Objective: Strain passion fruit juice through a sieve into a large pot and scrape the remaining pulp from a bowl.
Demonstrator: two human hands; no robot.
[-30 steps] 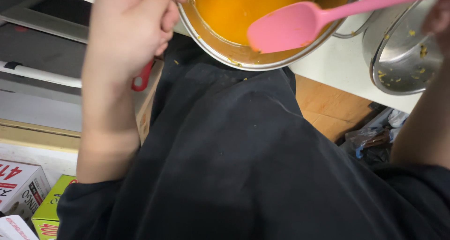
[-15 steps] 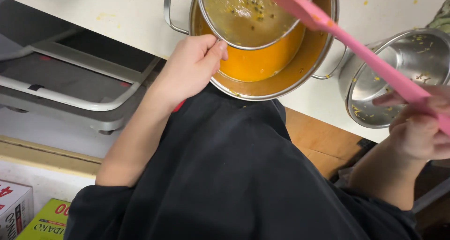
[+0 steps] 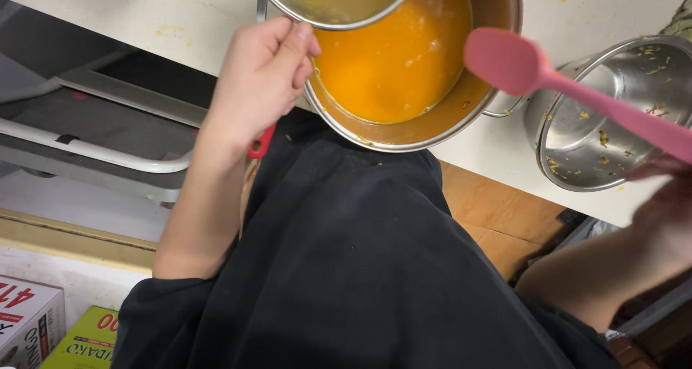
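From the head view, the left hand (image 3: 258, 88) reaches forward with the forearm stretched out from a black sleeve, its grip closed around a red handle (image 3: 260, 143) that belongs to a round metal strainer (image 3: 333, 1), which is held tilted over the large steel pot (image 3: 425, 117). The pot stands on the pale table (image 3: 180, 23) at its near edge and holds a smooth, glossy orange liquid (a thin ring of residue marks the inner wall). The right hand (image 3: 667, 203) is blurred at the frame's right edge, its grip clamped on the long stem of a pink silicone spatula (image 3: 512, 63), whose rounded, matte blade hovers above the pot's right rim. Just beside the pot sits a smaller shiny steel bowl (image 3: 613, 135), flecked inside with yellowish scraps. Small yellow spatters dot the table.
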